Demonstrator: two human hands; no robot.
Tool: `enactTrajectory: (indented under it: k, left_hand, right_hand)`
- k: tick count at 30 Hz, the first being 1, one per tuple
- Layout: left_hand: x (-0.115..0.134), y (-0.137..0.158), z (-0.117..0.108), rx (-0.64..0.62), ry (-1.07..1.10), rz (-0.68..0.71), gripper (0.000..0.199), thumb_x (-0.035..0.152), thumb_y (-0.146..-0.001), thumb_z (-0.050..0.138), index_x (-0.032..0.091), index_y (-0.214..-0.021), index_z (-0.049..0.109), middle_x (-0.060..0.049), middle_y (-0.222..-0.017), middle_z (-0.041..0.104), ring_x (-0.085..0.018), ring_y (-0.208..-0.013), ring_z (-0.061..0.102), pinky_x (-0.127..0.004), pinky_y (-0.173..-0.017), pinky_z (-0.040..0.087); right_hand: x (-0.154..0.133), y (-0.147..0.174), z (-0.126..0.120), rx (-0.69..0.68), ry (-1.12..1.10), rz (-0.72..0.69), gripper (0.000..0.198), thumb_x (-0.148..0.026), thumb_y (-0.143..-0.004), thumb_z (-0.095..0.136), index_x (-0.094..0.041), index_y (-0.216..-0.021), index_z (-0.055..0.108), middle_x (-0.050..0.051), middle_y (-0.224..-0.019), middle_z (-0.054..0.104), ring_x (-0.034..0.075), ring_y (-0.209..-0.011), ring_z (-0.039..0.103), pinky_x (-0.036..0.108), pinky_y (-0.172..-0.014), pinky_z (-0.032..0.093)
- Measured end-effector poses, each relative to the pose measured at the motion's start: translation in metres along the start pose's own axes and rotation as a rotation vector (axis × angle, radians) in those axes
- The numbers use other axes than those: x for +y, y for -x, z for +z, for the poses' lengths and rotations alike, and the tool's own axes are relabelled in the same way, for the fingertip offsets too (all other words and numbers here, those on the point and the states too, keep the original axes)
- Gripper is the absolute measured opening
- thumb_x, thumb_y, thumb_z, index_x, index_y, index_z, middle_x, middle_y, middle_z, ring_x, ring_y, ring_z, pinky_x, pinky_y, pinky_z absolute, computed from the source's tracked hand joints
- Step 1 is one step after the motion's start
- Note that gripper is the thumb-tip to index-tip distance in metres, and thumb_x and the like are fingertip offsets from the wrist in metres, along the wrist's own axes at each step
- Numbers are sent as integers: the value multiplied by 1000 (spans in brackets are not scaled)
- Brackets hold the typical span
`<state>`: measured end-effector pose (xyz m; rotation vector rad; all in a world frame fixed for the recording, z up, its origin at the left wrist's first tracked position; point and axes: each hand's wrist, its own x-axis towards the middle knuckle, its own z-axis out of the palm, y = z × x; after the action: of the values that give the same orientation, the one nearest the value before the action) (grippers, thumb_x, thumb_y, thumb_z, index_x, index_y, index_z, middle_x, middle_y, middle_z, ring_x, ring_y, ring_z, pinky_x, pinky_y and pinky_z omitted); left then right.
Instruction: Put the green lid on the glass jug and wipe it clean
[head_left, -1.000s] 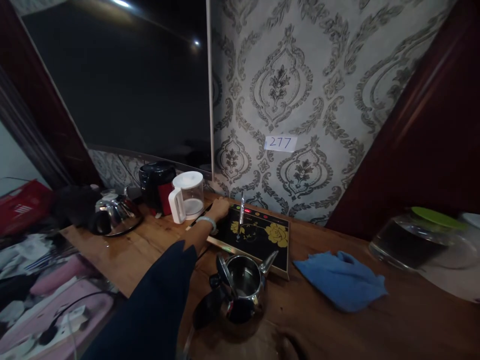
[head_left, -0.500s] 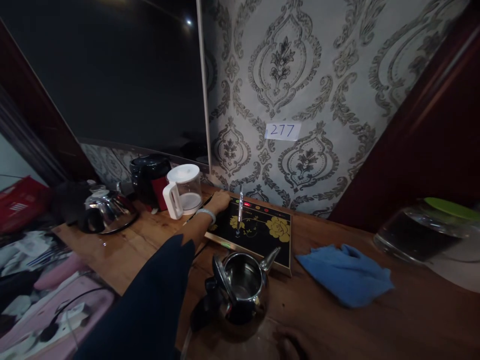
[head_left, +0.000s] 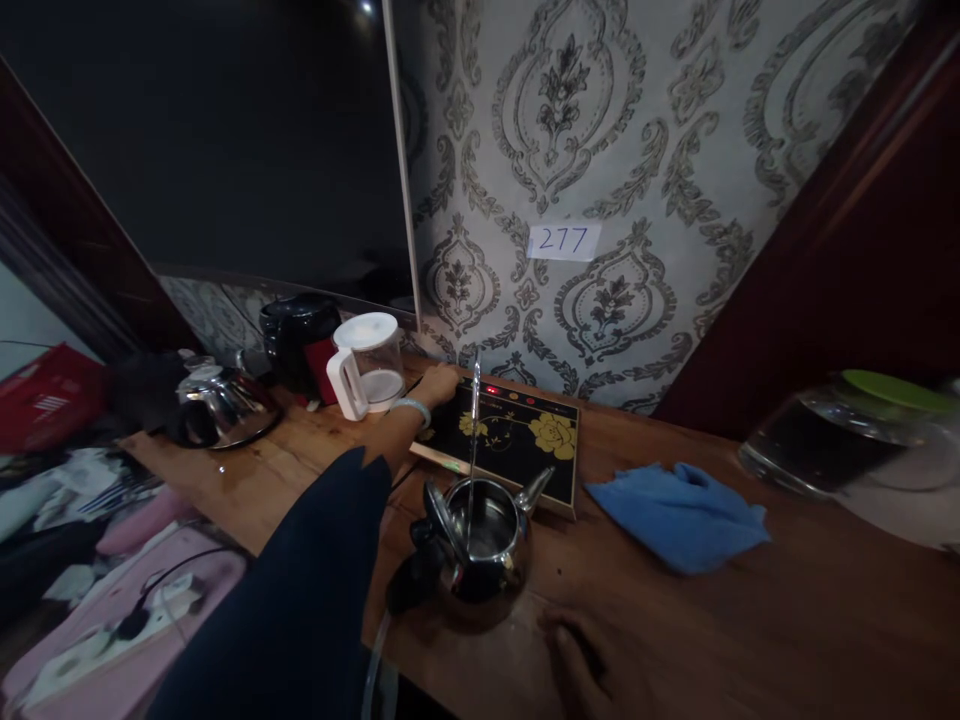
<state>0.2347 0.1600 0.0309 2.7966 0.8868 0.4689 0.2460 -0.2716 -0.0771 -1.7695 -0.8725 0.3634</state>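
Observation:
My left hand (head_left: 439,382), with a bracelet at the wrist, rests at the back left corner of a black tea stove panel (head_left: 510,465) with gold flowers. Its fingers point away and are mostly hidden. From the panel rises a thin silver spout (head_left: 476,385); a narrow, clear streak like water runs from it down into the kettle. The small steel kettle (head_left: 487,570) stands in front of the panel, lid tipped back, its spout pointing right. My right hand (head_left: 581,660), dark and partly cut off, lies low beside the kettle, apart from it, fingers loosely curved with a gap between.
A white-lidded clear jug (head_left: 367,365), a black and red appliance (head_left: 300,345) and another steel kettle (head_left: 221,405) stand to the left. On the right lie a blue cloth (head_left: 679,515) and a green-lidded glass container (head_left: 832,440). A power strip (head_left: 150,625) sits on a pink surface.
A thin water-like streak now falls from the spout into the kettle; before, none was seen reaching it. The view has shifted slightly. My left hand stays at the panel's corner; more of my right hand shows.

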Motion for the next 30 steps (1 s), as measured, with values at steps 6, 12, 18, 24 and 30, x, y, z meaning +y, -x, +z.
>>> enactTrajectory:
  k: [6, 12, 18, 24, 30]
  left_hand:
    - [10, 23, -24, 129, 108, -78, 20, 13, -85, 61, 12, -101, 74, -17, -103, 70, -28, -107, 63, -38, -98, 47]
    - [23, 101, -47, 256, 323, -91, 33, 13, -81, 51, 17, -103, 76, -10, -97, 72, -24, -97, 66, -36, -94, 51]
    - [41, 225, -42, 357, 590, -169, 47, 45, -90, 43, 13, -106, 73, -6, -75, 70, -18, -65, 64, -29, -61, 53]
    - [87, 314, -12, 574, 1018, -395, 61, 64, -78, 67, 16, -115, 71, -10, -101, 74, -25, -95, 69, -36, -82, 56]
    - [115, 329, 23, 626, 995, -329, 59, 55, -80, 70, 19, -127, 62, -14, -129, 65, -29, -121, 62, -44, -103, 49]
  right_hand:
    - [-14, -2, -6, -45, 10, -31, 33, -46, -87, 53, -24, -83, 77, 7, -84, 78, 26, -77, 73, 31, -67, 58]
    - [-13, -2, -2, -52, -50, -61, 32, -42, -88, 50, -22, -84, 76, 7, -83, 77, 25, -80, 71, 31, -71, 55]
    - [-4, -6, 2, -56, -75, -90, 32, -40, -87, 50, -21, -88, 76, 7, -87, 78, 25, -83, 71, 32, -73, 53]
    - [4, -12, 5, -42, -67, -148, 31, -40, -84, 50, -21, -83, 74, 8, -84, 77, 25, -81, 69, 34, -73, 52]
    - [6, -16, 5, -35, -61, -187, 29, -39, -79, 50, -22, -81, 74, 6, -80, 77, 24, -75, 68, 33, -69, 50]
